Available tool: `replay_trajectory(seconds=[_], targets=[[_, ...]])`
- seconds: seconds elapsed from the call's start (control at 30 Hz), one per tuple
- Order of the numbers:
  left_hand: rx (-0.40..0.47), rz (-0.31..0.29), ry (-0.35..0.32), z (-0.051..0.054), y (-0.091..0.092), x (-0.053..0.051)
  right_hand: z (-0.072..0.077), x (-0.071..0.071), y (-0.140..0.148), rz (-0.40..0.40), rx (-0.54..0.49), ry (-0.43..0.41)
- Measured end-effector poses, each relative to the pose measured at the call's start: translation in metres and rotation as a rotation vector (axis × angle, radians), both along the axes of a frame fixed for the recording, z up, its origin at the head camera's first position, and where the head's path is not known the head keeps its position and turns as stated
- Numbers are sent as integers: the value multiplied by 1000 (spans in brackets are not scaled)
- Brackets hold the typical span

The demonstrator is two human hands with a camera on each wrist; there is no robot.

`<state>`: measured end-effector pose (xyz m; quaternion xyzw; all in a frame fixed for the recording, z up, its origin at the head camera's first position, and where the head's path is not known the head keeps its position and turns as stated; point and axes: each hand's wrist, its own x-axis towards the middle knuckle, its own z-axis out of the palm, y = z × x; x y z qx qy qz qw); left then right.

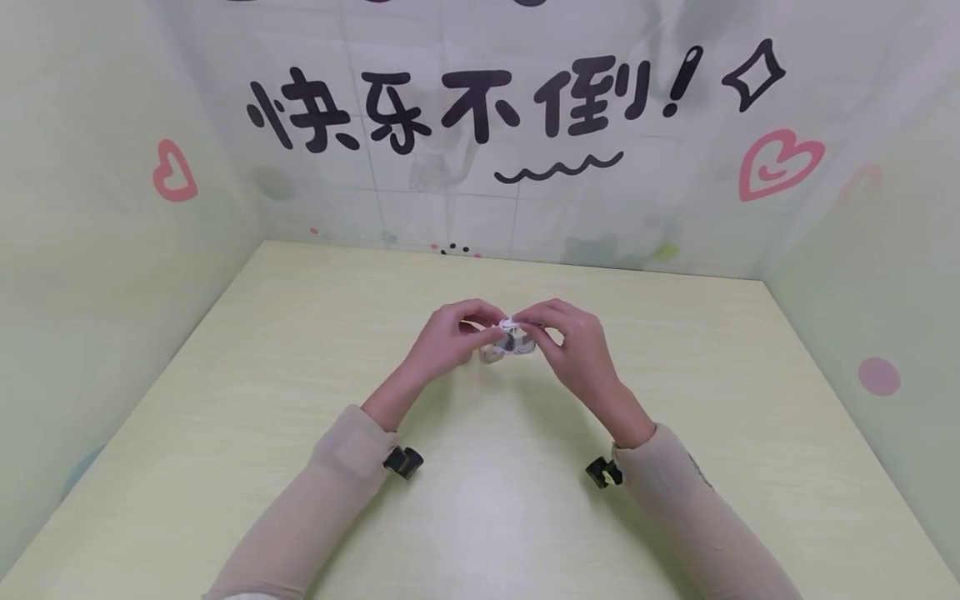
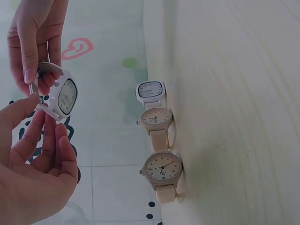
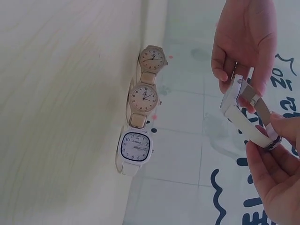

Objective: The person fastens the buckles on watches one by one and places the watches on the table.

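Both hands hold one white wristwatch (image 2: 68, 97) up over the table, its squarish dial edged in black. My left hand (image 1: 450, 337) pinches one part of the white strap (image 3: 247, 125) between thumb and fingers. Opposite it, my right hand (image 1: 581, 350) pinches the other part of the band. In the right wrist view the band forms a loop, with a grey inner piece and a small metal part between the fingertips. The fingers hide part of the fastening, so whether it is fastened I cannot tell.
In the wrist views, a white watch (image 2: 151, 90) and two beige watches, one with a larger-looking dial (image 2: 162, 168) and one in the middle (image 2: 156, 118), stand in a row on the table (image 1: 480, 517). Printed curtains (image 1: 480, 208) close off the back and sides.
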<state>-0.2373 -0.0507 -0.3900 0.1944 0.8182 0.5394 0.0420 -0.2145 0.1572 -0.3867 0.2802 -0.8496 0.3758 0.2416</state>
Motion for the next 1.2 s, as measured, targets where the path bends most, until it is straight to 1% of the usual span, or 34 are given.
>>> replay_trajectory(seconds=[0.2, 0.33, 0.4, 0.6, 0.7, 0.83, 0.97, 1.1, 1.2], targets=[[-5, 19, 26, 1, 3, 1, 1, -1, -2, -3, 21, 2], [-13, 18, 52, 2, 5, 2, 2, -1, -3, 8, 34, 11], [-17, 18, 45, 2, 6, 2, 1, -2, -4, 11, 37, 2], [-13, 35, -16, 2, 6, 0, 0, -2, 1, 4, 12, -63], [14, 51, -53, 3, 5, -1, -1, -2, 5, 23, 3, -60], [67, 74, -140, 3, 3, -3, -1, -2, 8, 60, 4, -61], [120, 79, -228, 4, 1, -5, -1, -2, 9, 95, 9, -105], [189, 92, -313, 5, -1, -7, -2, -3, 11, 151, -22, -157], [254, 108, -375, 6, -2, -9, -2, -4, 13, 188, -44, -178]])
